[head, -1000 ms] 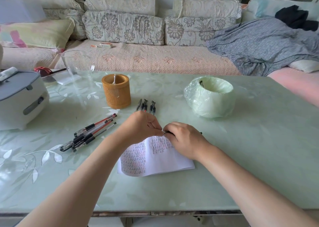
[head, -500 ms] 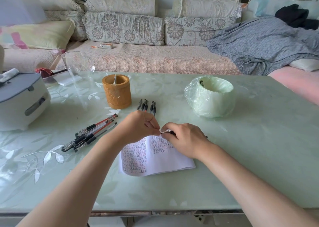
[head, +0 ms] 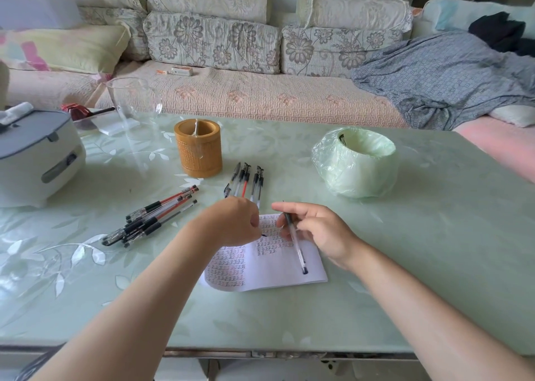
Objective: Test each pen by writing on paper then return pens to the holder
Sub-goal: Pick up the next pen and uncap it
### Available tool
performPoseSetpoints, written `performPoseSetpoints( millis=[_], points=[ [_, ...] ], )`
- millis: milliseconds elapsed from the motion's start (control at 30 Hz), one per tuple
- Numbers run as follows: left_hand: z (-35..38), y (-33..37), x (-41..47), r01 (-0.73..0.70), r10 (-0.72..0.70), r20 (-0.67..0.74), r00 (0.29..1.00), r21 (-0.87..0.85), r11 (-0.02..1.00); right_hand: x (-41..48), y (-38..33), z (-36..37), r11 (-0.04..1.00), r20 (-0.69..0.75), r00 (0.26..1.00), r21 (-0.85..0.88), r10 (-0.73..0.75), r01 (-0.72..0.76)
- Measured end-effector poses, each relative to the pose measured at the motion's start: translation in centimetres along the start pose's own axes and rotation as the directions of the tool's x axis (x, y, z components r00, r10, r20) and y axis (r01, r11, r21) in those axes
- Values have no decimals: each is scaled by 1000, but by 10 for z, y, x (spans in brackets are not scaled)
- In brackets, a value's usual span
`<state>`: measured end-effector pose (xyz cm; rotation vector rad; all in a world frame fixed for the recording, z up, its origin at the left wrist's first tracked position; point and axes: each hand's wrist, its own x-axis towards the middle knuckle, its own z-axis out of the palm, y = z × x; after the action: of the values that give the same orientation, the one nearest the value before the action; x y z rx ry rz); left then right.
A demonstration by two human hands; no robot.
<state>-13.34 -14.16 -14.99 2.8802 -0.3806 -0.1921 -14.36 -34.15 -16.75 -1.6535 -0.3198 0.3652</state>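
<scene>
A pale green desk (head: 405, 265) with a glossy top and a white leaf pattern carries a white appliance with a grey lid (head: 34, 157) at its far left, a clear glass vessel (head: 134, 100) behind that, and a round bamboo pen holder (head: 198, 149) near the middle. Well to the right of the holder stands a rounded container wrapped in light green plastic film (head: 354, 162). Closer to the front, a loose pile of black and red pens (head: 153, 217) lies on the left, a short row of pens (head: 246, 181) lies just in front of the holder, and white paper covered in small handwritten marks (head: 269, 262) lies in the centre.
</scene>
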Motion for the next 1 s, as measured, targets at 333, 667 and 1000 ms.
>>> performPoseSetpoints(
  millis=[333,667,1000],
  points=[
    [4,-1,3,1,-1,-5,1000,6,1000,-7,11,6,994,-119,992,-108,-40,28],
    [15,4,8,8,-9,-17,1000,-50,999,-3,20,7,958,-108,994,-288,-25,-8],
    [16,7,10,33,-34,-19,999,-69,997,2,29,6,916,-83,983,-381,-166,123]
  ],
)
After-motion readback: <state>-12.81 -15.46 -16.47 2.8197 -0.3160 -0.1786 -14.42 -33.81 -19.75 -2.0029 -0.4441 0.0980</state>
